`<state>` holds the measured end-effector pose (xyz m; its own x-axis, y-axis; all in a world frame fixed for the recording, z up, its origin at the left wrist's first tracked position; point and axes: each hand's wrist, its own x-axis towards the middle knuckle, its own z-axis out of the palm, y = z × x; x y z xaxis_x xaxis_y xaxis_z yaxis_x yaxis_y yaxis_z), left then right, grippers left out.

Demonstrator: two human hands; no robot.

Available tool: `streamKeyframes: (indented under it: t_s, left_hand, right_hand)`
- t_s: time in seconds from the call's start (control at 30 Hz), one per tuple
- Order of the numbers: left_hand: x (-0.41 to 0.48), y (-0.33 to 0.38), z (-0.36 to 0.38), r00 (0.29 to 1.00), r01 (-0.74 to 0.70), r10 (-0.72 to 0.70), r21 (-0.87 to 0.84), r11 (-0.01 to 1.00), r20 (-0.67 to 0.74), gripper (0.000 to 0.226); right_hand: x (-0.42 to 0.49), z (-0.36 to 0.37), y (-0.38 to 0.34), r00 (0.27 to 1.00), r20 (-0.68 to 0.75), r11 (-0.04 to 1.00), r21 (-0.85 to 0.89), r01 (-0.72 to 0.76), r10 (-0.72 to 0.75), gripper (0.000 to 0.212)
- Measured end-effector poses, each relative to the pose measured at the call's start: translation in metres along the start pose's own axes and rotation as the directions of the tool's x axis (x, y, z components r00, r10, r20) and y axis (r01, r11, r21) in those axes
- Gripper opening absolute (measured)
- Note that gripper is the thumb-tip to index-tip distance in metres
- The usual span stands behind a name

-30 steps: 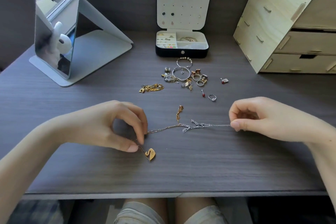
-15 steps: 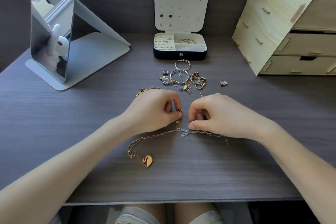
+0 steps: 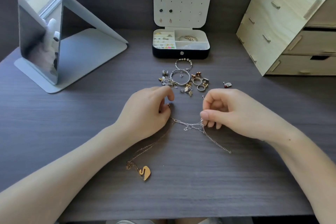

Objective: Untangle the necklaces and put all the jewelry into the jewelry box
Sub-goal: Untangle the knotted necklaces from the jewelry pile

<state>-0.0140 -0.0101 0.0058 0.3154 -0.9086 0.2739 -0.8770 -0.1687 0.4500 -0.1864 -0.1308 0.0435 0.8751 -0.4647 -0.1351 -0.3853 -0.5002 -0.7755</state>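
A: Hands?
B: Left hand (image 3: 147, 112) was curled, thumb and fingertips pinching the upper end of the gold chain (image 3: 152, 144). Right hand (image 3: 229, 112) was curled too, pinching the silver chain (image 3: 214, 141) between thumb and forefinger.
A: Chains apart?
B: No. The thin links met in a small knot (image 3: 192, 126) between the hands. Couldn't tell whether it was lifted or touching the bench (image 3: 181, 196).
A: Where did they run?
B: Gold chain lay slack, down-left from the left hand, ending in a flat, glossy swan-shaped pendant (image 3: 145, 172). Silver tail trailed down-right from the right hand.
A: Box?
B: Box (image 3: 181, 54) sat at the far side, open. It was dark and rounded-rectangular, with a metal snap in front. White lid (image 3: 181, 5) stood upright, punched with holes and holding a few studs. Pale tray inside: small pieces in the left rows, a beaded bangle back right.
A: Loose stuff?
B: Pile (image 3: 181, 78) between box and hands: round silver bangles, rings, small charms. One stud (image 3: 227, 84) lay apart to the right.
A: Else?
B: Bench was matte grey wood-grain. Mirror (image 3: 41, 32) on a folded stand at left, plywood drawers (image 3: 291, 32) at right.
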Motion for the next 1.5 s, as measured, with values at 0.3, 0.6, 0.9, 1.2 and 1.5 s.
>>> streamKeyframes:
  t_s: [0.3, 0.6, 0.9, 1.2, 1.5]
  left_hand:
    - [-0.006, 0.001, 0.0, 0.981, -0.169, 0.175, 0.066, 0.983, -0.087, 0.019]
    - [-0.016, -0.001, 0.001, 0.959, -0.273, 0.27, 0.022, 0.962, 0.089, 0.029]
    - [-0.027, -0.02, -0.01, 0.962, -0.26, 0.255, 0.042, 0.965, 0.096, 0.035]
    - [-0.032, -0.023, -0.016, 0.953, -0.303, 0.302, 0.02, 0.953, 0.029, 0.024]
    - [-0.041, -0.026, -0.022, 0.917, -0.394, 0.399, 0.15, 0.907, -0.006, 0.055]
  right_hand:
    - [-0.001, 0.005, 0.002, 0.986, -0.16, 0.995, -0.1, 0.025, -0.041, 0.018]
    - [-0.009, -0.004, -0.005, 0.994, 0.084, 0.996, 0.059, 0.062, -0.066, 0.01]
    - [-0.012, 0.006, -0.008, 0.952, 0.306, 0.998, -0.049, 0.034, -0.017, 0.011]
    - [-0.004, 0.006, -0.011, 0.98, 0.196, 0.991, -0.116, 0.063, -0.039, 0.015]
    - [0.037, 0.029, -0.029, 0.999, 0.028, 0.979, -0.2, 0.033, -0.028, 0.012]
